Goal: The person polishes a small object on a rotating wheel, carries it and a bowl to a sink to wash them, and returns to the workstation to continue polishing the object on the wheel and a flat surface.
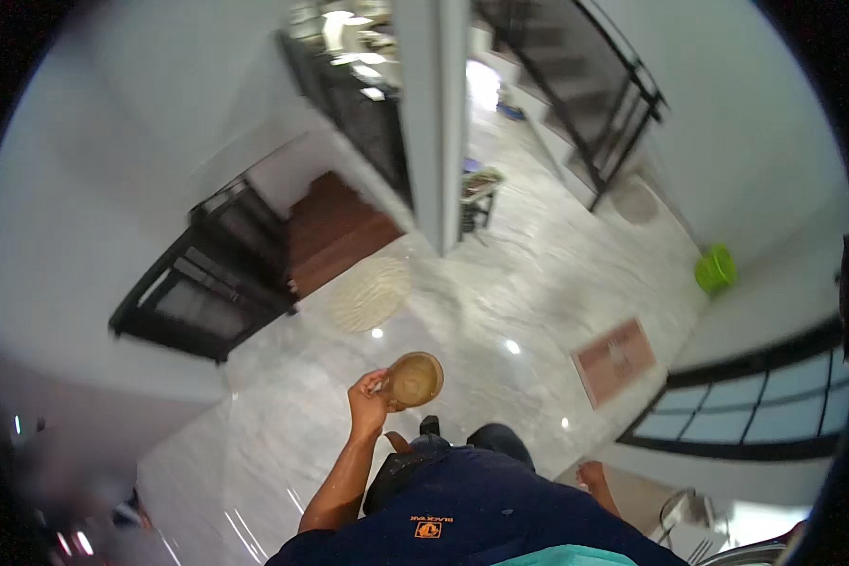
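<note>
My left hand [368, 396] is closed around the side of a round, brownish see-through mug [415, 380], held out in front of my body above the floor. I look down into the mug from above. Its contents, if any, are too blurred to make out. At my other side, my right hand [590, 474] hangs low beside my dark shirt, small in the view. Its fingers are too small and blurred to read, and no object shows in it.
Glossy marble floor [462, 311] surrounds me. A round pale mat [373, 294] lies by brown wooden steps [344, 236] and a dark gate [212, 274]. To the right are a pink mat [615, 363], a green bucket [716, 271] and a staircase [575, 85]. A white pillar [434, 123] stands ahead.
</note>
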Tool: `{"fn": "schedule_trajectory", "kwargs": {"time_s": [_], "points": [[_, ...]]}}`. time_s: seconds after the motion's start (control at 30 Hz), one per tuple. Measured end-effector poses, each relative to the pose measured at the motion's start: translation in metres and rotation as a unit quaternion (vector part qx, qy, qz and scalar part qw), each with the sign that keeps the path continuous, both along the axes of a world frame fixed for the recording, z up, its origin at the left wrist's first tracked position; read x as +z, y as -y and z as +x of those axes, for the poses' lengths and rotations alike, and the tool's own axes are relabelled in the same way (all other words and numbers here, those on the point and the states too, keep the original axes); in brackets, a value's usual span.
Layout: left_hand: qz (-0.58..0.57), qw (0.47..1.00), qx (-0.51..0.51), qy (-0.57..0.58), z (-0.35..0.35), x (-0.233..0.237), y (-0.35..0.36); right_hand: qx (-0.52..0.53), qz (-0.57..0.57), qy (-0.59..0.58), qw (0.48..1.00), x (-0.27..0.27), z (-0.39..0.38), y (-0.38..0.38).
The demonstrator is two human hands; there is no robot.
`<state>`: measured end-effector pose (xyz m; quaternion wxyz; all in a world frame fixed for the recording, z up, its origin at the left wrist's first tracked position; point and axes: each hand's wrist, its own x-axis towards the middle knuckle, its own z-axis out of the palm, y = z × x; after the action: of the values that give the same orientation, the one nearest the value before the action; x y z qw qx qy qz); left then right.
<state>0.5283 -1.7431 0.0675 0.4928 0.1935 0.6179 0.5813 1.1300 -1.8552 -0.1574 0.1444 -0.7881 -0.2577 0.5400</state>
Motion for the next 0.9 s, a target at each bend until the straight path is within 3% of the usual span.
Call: {"fn": "schedule_trajectory", "kwargs": {"time_s": [0.07,0.13,0.23,0.33,0.53,0.6,0.63,0.67,0.7,0.73,0.77,0.8,0.83,0.87,0.9], "points": [[-0.018,0.998,-0.059,-0.003,0.002,0.009,-0.068,-0.099,-0.003,-0.013,0.995,0.006,-0.021,0.018],[0.006,0.994,-0.104,-0.032,0.002,-0.007,-0.134,-0.016,-0.038,0.032,0.999,-0.004,-0.045,0.029],[-0.008,0.993,-0.122,-0.003,0.036,0.012,-0.220,0.172,-0.042,0.089,0.980,-0.033,-0.070,0.009],[-0.001,0.991,-0.136,0.004,0.057,-0.018,-0.310,0.235,-0.052,0.098,0.966,-0.059,-0.077,-0.043],[-0.018,0.987,-0.150,0.060,0.109,0.003,-0.483,0.290,-0.069,0.133,0.945,-0.089,-0.021,-0.213],[-0.008,0.985,-0.164,0.058,0.122,0.008,-0.539,0.394,-0.052,0.182,0.900,-0.122,0.022,-0.284],[-0.010,0.985,-0.160,0.065,0.125,0.011,-0.567,0.485,-0.033,0.220,0.846,-0.150,0.050,-0.321],[-0.006,0.984,-0.168,0.053,0.128,0.015,-0.599,0.617,0.015,0.281,0.735,-0.173,0.079,-0.366],[-0.004,0.984,-0.174,0.041,0.132,0.019,-0.633,0.566,-0.041,0.285,0.772,-0.102,0.054,-0.456],[0.007,0.983,-0.178,0.034,0.134,0.020,-0.664,0.245,-0.057,0.251,0.935,-0.043,0.033,-0.536],[0.011,0.985,-0.170,0.036,0.137,0.006,-0.700,0.240,0.067,0.357,0.900,-0.028,0.033,-0.593],[0.053,0.986,-0.158,-0.011,0.134,-0.018,-0.736,0.286,0.035,0.284,0.914,-0.015,0.044,-0.659],[0.083,0.983,-0.151,-0.060,0.127,-0.032,-0.756,0.128,0.071,0.221,0.964,0.028,0.017,-0.707],[0.045,0.988,-0.141,0.040,0.132,0.002,-0.778,-0.032,0.117,0.161,0.979,0.070,-0.002,-0.759],[0.048,0.989,-0.134,0.043,0.129,0.014,-0.801,-0.025,0.121,0.164,0.979,0.053,0.002,-0.790]]}}
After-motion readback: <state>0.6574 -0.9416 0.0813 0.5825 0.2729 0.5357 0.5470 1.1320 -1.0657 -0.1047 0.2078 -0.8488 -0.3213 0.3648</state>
